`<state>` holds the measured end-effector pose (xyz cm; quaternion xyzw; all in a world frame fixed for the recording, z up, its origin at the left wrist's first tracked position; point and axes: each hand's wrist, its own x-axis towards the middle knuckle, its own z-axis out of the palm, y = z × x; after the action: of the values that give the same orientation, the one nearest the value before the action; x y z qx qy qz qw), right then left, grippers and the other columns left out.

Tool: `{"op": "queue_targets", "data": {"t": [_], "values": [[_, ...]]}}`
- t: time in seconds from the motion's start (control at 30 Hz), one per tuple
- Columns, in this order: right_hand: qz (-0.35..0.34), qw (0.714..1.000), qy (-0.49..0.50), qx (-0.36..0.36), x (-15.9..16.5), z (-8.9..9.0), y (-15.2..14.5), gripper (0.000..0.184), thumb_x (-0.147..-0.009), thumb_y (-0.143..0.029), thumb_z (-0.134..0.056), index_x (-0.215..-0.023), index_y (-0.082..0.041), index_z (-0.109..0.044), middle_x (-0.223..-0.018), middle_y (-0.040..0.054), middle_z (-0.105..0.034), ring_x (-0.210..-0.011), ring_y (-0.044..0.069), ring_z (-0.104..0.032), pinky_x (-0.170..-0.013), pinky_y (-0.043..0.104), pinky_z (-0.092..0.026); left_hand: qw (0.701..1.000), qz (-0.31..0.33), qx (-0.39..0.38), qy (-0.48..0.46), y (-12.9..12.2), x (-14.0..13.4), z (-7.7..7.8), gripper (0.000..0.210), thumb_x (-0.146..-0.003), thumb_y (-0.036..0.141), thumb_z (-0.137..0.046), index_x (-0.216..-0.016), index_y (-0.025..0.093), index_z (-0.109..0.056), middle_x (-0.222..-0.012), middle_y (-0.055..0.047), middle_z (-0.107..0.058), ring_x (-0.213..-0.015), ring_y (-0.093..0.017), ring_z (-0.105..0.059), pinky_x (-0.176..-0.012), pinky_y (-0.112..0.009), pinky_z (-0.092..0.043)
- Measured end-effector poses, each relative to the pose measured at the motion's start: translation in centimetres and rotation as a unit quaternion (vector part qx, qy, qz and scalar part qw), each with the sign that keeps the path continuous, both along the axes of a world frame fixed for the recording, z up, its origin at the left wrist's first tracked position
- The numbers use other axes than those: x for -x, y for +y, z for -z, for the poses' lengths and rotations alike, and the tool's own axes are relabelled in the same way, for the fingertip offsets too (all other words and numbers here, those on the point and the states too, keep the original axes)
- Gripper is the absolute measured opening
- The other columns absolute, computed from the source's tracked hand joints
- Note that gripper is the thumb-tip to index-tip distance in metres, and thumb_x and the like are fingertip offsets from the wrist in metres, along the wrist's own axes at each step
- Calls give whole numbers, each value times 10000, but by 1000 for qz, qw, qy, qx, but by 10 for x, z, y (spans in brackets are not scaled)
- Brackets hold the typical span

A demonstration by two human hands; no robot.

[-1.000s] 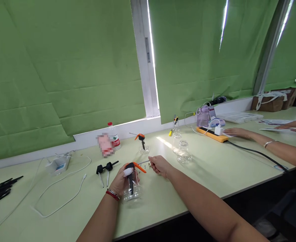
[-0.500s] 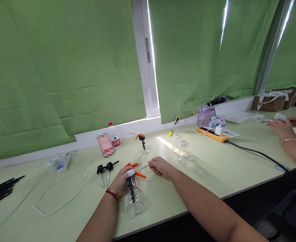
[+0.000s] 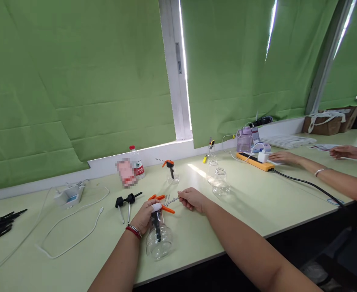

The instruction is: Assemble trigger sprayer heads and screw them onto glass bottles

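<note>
My left hand [image 3: 146,215] is wrapped round the neck of a clear bottle [image 3: 160,245] with a black tube inside. On the bottle's top is an orange-and-black fitting; an orange lever [image 3: 168,209] juts out beside my thumb, which has a white cover. Pinched in my right hand [image 3: 192,198] is a thin metal rod [image 3: 174,200] whose other end reaches the fitting. Several small metal rods [image 3: 166,198] lie just behind. Farther back stands another bottle [image 3: 173,178] with an orange-and-black top. Black fittings with metal tubes [image 3: 129,200] lie left of my hand.
Open-necked clear bottles [image 3: 221,186] and a yellow-handled screwdriver [image 3: 205,159] stand right of centre. Behind a co-worker's hand [image 3: 283,157] lies an orange power strip [image 3: 255,162]. White cable [image 3: 71,245] and black parts [image 3: 2,227] lie left; a water bottle [image 3: 139,168] stands behind.
A co-worker's hand has moved left, away from the papers, to beside the white charger on the power strip. My hands keep nearly the same hold; the view has shifted slightly.
</note>
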<state>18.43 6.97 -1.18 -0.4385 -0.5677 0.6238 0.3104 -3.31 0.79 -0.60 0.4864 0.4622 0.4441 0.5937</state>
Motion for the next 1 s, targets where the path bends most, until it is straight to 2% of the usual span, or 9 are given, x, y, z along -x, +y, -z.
{"op": "queue_targets", "data": {"t": [0.13,0.3,0.47,0.63,0.8,1.0], "values": [[-16,1000,19,-11,-1,-1,-1,243,-766,-347,-615,-643,-155,-532,-480,-47,-509,-343,33,-346,-322,163,-254,1000,1,1,-5,-1,-2,-2,225,-674,320,-651,-803,162,-556,-569,31,-528,-417,-95,-467,-401,-240,-405],[-14,1000,7,-7,-2,0,0,318,-793,-418,-572,-627,-148,-540,-480,-33,-510,-340,37,-347,-314,170,-249,1000,6,2,-4,-4,-4,-5,206,-682,308,-650,-786,165,-545,-555,36,-521,-397,-97,-462,-391,-246,-409],[-25,999,23,-14,-2,-1,0,217,-742,-315,-642,-643,-155,-533,-515,-39,-529,-355,34,-360,-324,164,-258,1000,5,8,-3,-6,-6,-8,204,-685,309,-648,-791,168,-545,-541,40,-518,-393,-99,-462,-390,-243,-398],[-15,1000,-12,-13,-2,0,0,349,-807,-436,-551,-610,-149,-528,-473,-33,-496,-329,39,-341,-303,175,-239,1000,-1,6,3,-5,-5,-8,214,-670,308,-656,-790,157,-562,-555,34,-531,-412,-90,-465,-405,-225,-381],[-35,999,21,-18,-3,2,1,221,-737,-331,-649,-666,-145,-553,-522,-39,-526,-356,31,-370,-317,163,-261,1000,2,5,2,-4,-3,-6,232,-668,318,-664,-792,151,-563,-563,33,-529,-417,-90,-468,-413,-228,-390],[-22,1000,-18,-11,-1,0,0,328,-808,-428,-549,-640,-145,-550,-479,-40,-494,-337,36,-347,-303,170,-238,1000,3,9,-2,-3,-3,-4,247,-676,323,-668,-812,159,-543,-558,35,-520,-402,-101,-468,-404,-259,-420]]}}
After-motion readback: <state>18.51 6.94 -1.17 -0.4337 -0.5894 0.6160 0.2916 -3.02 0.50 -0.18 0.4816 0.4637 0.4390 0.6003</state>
